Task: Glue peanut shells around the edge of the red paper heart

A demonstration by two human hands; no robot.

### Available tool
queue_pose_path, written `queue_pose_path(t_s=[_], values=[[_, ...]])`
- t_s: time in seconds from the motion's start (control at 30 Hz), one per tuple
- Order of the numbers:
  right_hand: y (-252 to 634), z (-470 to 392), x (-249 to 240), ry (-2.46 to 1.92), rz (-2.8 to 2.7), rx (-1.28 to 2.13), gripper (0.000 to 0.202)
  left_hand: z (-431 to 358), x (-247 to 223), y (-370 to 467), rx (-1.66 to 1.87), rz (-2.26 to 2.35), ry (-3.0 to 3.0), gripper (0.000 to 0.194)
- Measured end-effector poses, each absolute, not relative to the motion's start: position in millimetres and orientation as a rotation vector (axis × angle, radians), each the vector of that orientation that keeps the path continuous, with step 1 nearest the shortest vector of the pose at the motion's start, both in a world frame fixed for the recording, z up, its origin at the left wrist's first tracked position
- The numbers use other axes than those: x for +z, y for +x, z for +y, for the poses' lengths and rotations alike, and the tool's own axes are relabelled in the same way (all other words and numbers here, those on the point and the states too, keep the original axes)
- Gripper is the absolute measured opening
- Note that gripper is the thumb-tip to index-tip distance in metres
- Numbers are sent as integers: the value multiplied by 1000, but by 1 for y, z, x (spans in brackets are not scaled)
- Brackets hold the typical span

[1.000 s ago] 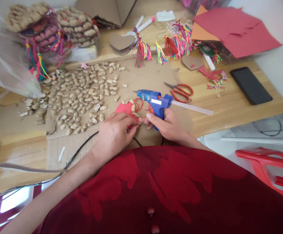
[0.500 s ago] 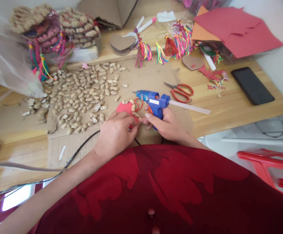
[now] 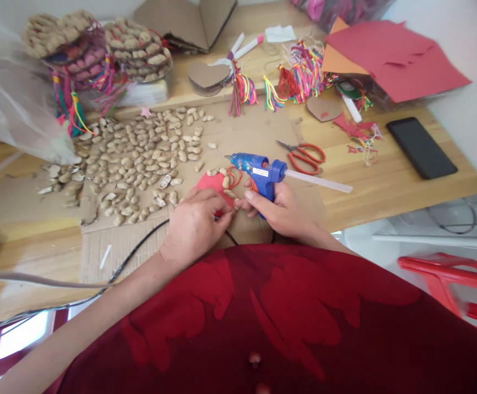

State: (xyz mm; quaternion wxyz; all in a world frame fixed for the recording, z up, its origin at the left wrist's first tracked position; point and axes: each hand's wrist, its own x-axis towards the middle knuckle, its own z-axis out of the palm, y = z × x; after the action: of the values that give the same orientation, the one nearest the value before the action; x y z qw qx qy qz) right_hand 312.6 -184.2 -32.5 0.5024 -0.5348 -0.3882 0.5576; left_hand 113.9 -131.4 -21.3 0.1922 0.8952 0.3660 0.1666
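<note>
My right hand [image 3: 277,205] is wrapped round the handle of a blue glue gun [image 3: 255,168], whose nozzle points left and a clear glue stick [image 3: 320,180] sticks out of its back. My left hand [image 3: 199,221] is closed at the lower edge of a red piece [image 3: 209,182], with its fingertips pinched; what is between them is hidden. Several peanuts [image 3: 226,182] line the right edge of the red piece, beside a red cord [image 3: 235,176]. Fingertips of both hands nearly meet there.
Loose peanuts [image 3: 140,153] cover the cardboard at the left. Orange-handled scissors [image 3: 306,157] and a black phone [image 3: 421,148] lie to the right. Tassels [image 3: 304,74], cardboard hearts [image 3: 209,75] and red sheets [image 3: 398,60] are farther back. A black cable [image 3: 135,246] crosses the front.
The view has shifted slightly. My hands, the glue gun and the red piece hold nearly the same positions, with only a slight movement of my left fingers.
</note>
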Motion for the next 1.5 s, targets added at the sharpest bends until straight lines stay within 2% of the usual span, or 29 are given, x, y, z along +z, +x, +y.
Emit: queue_pose_path(t_s=[1.5], values=[[310,-184,-35,-1321,-927,1314,27,-137,-32,111,522,1022,2711,18]])
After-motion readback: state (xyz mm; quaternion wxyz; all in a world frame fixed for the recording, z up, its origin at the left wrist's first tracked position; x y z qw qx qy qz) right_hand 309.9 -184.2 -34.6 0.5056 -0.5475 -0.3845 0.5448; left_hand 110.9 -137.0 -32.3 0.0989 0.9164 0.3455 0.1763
